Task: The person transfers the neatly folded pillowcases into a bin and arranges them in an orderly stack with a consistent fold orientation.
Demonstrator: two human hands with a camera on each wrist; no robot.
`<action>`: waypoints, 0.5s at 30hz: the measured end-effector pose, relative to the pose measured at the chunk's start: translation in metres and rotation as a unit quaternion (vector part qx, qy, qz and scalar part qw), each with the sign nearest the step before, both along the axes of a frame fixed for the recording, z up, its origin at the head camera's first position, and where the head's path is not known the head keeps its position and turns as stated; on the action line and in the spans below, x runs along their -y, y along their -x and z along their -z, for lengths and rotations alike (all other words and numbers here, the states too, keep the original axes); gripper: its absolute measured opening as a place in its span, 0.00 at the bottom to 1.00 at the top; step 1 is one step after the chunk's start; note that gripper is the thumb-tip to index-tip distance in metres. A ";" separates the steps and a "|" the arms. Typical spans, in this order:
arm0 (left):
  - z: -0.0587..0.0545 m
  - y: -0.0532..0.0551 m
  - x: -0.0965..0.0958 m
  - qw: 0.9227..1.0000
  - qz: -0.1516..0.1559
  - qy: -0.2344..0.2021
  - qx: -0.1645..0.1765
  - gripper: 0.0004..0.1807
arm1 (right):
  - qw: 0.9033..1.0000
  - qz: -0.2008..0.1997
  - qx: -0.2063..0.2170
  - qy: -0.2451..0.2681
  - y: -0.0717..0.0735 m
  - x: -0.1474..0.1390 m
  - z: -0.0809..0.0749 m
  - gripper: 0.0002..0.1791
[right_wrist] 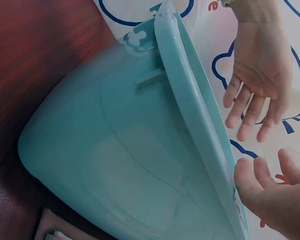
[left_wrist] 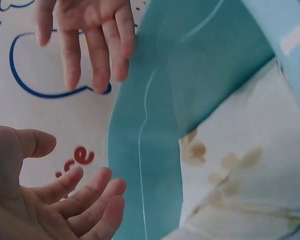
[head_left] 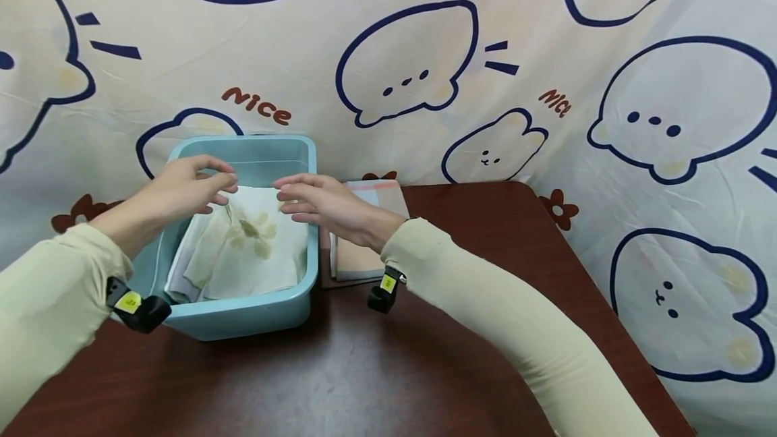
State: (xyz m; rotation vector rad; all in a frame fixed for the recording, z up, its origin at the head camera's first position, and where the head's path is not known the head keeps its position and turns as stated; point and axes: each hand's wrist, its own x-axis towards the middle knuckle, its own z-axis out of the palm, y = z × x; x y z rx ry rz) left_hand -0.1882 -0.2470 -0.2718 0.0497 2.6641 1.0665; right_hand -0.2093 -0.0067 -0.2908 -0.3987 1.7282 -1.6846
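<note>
Both hands hover above a light blue plastic bin, and neither holds anything. My left hand is over the bin's left side, its fingers loosely bent. Facing it, my right hand is over the right rim with its fingers relaxed and spread. Inside the bin lies folded white cloth with a tan flower print. In the left wrist view, the left palm and the right fingers show empty beside the bin wall. The right wrist view shows the bin's outer side below both empty hands.
Folded cloths in peach and pale checks lie on the table just right of the bin, partly under the right forearm. The dark brown table meets a curtain printed with cartoon animals behind and at the right.
</note>
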 end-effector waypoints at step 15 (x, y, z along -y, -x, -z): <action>-0.009 -0.011 -0.038 0.999 0.022 -0.044 -0.015 0.29 | 1.000 0.023 -0.014 0.007 0.002 -0.019 0.001 0.22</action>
